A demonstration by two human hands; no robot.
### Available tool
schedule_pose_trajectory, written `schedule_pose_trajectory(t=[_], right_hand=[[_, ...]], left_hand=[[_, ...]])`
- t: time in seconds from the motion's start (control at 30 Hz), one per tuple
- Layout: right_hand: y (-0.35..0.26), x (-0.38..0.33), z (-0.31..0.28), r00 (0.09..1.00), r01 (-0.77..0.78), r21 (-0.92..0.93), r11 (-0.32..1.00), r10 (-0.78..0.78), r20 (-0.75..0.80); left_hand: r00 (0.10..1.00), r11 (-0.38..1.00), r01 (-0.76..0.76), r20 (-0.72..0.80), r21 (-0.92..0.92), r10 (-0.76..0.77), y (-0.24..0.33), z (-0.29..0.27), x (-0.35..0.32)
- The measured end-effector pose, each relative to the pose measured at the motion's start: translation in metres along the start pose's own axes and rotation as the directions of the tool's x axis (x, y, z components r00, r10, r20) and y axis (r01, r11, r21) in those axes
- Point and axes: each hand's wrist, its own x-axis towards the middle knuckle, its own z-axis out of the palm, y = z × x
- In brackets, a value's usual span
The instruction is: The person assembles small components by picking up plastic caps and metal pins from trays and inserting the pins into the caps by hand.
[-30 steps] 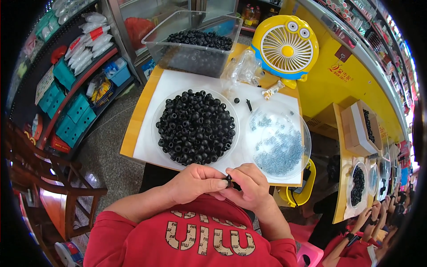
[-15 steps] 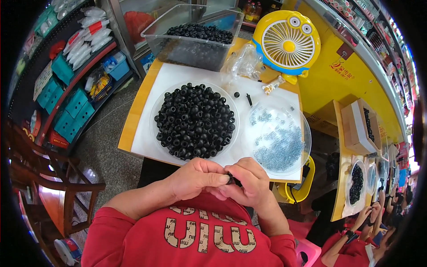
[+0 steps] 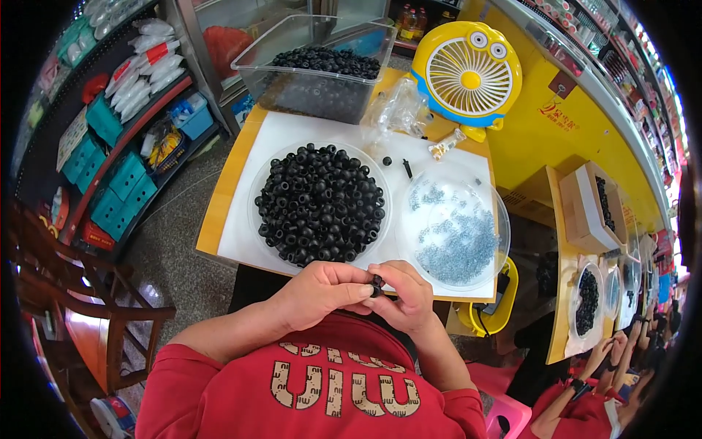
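At the table's front edge, my left hand (image 3: 322, 294) and my right hand (image 3: 404, 296) meet, both closed. Between their thumbs and fingertips is a small black plastic piece (image 3: 376, 285), partly covered by the fingers. Just beyond my left hand, a round clear tray (image 3: 253, 206) carries a heap of black, bead-like plastic pieces (image 3: 322, 205) with round holes. To the right, another round clear tray (image 3: 504, 227) contains many tiny bluish-clear parts (image 3: 461, 245), too small to make out singly.
Behind the trays stand a clear plastic bin (image 3: 314, 102) of black pieces, a crumpled plastic bag (image 3: 398, 110) and a yellow-blue fan (image 3: 472, 73). A yellow bucket (image 3: 504, 300) is beside the table. Other people's hands (image 3: 610, 347) work at the far right table (image 3: 559, 314).
My fingers have shifted around the black piece, and more of it shows between them. My right hand's fingers have turned slightly. The view has tilted a little; the trays have stayed put.
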Motion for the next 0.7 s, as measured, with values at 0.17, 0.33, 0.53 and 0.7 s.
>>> schedule_pose_trajectory(t=[0.17, 0.33, 0.53, 0.7], right_hand=[[0.001, 0.001, 0.001, 0.998, 0.061, -0.034, 0.998, -0.061, -0.009], [-0.005, 0.008, -0.003, 0.983, 0.177, -0.097, 0.979, -0.18, -0.025], [-0.005, 0.009, -0.01, 0.982, 0.189, -0.151, 0.97, -0.187, 0.031], [-0.002, 0.008, -0.011, 0.982, 0.19, -0.225, 0.956, -0.186, 0.039]], left_hand=[[1.0, 1.0, 0.005, -0.028, -0.026, -0.006, -0.003, 0.001, 0.0], [0.995, 0.981, 0.097, -0.003, -0.169, -0.099, -0.004, 0.0, 0.002], [0.991, 0.975, 0.133, 0.011, -0.179, -0.133, -0.004, 0.0, 0.005], [0.993, 0.995, 0.085, -0.076, -0.052, -0.088, 0.001, 0.007, 0.009]])
